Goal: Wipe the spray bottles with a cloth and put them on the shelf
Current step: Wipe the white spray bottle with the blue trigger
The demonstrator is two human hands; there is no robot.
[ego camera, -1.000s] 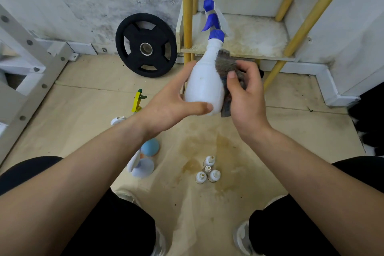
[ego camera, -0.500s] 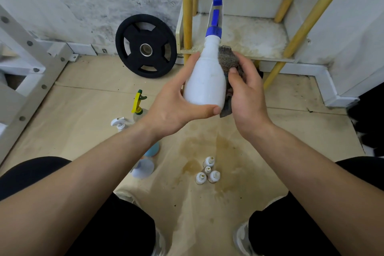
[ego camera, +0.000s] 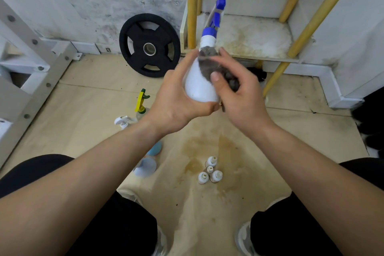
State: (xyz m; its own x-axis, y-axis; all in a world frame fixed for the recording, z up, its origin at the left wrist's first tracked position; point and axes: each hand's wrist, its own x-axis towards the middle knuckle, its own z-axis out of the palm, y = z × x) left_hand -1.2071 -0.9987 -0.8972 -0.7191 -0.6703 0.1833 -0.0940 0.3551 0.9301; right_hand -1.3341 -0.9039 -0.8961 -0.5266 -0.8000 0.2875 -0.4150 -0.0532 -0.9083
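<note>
My left hand [ego camera: 176,102] grips a white spray bottle [ego camera: 197,85] with a blue trigger head, held up in front of the low shelf [ego camera: 253,37]. My right hand [ego camera: 239,93] holds a grey cloth [ego camera: 209,62] and presses it over the bottle's front and shoulder. On the floor at the left stand a bottle with a yellow and green sprayer [ego camera: 141,102] and a bottle with a white sprayer [ego camera: 122,121]. Two blue bottles [ego camera: 145,166] lie partly hidden under my left forearm.
A black weight plate [ego camera: 149,45] leans on the wall left of the shelf. Yellow shelf legs [ego camera: 192,6] rise beside the bottle. Several small white bottles [ego camera: 209,170] stand on the stained floor between my knees. A white metal frame [ego camera: 31,72] is at left.
My right hand has slid the cloth from the bottle's right side over its front and up toward the neck. The bottle has turned a little in my left hand.
</note>
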